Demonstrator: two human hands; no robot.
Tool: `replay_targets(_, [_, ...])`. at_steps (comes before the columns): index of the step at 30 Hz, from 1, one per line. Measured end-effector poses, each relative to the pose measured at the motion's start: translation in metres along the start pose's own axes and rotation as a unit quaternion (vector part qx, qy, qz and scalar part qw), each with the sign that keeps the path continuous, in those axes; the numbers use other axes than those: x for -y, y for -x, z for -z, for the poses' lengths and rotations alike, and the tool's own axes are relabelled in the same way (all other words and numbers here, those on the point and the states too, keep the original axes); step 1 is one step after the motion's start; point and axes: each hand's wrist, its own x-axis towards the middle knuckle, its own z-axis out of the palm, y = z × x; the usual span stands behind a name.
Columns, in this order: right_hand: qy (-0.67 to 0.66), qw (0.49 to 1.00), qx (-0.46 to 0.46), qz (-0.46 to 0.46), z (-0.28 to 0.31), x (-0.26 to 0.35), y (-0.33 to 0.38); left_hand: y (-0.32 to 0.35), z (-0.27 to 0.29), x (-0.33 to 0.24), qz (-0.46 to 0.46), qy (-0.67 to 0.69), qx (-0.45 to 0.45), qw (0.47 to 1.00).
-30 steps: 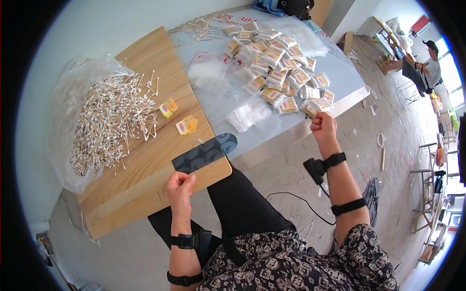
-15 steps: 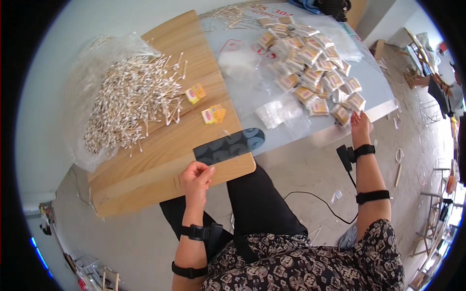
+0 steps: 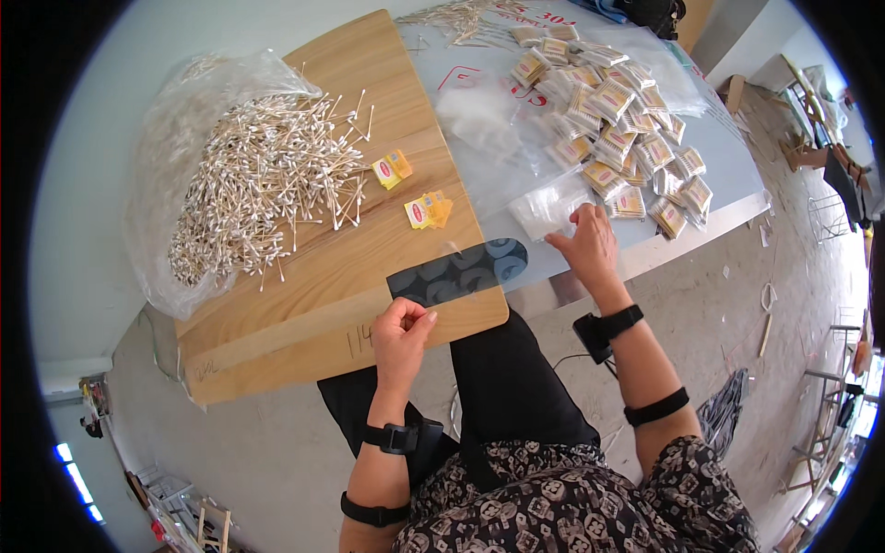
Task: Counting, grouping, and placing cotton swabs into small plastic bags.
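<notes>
My right hand (image 3: 592, 247) reaches over the near edge of the grey sheet-covered surface, thumb and fingers apart. Its fingertips are at a small stack of clear plastic bags (image 3: 544, 214); whether they touch it I cannot tell. My left hand (image 3: 400, 343) is at the wooden board's front edge, fingers curled in and thumb against them, with nothing visible in it. Just beyond it lies a dark strip with round shapes (image 3: 447, 274). Filled packets of cotton swabs (image 3: 613, 100) form a pile beyond my right hand.
Loose cotton swabs (image 3: 267, 175) spill from a big clear bag (image 3: 157, 194) on the wooden board (image 3: 277, 336). Two small groups of yellow-and-white cards, one farther (image 3: 392, 170) and one nearer (image 3: 429, 212), lie beside them. More swabs (image 3: 461, 20) lie at the far edge.
My right hand has moved left from the packets' near right corner to the clear bags, its fingers spreading. A packet now lies at that corner. The view has shifted slightly; my left hand keeps its pose.
</notes>
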Motion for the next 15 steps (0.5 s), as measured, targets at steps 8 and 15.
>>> replay_targets(8, [0.108, 0.993, -0.031, 0.041, -0.016, -0.048, 0.026, -0.006, -0.005, -0.008, 0.011, 0.008, 0.015, 1.0])
replay_targets(15, [-0.023, 0.979, -0.069, 0.189, 0.042, 0.002, 0.048, 0.005, -0.008, -0.025, 0.04, 0.042, 0.065, 0.996])
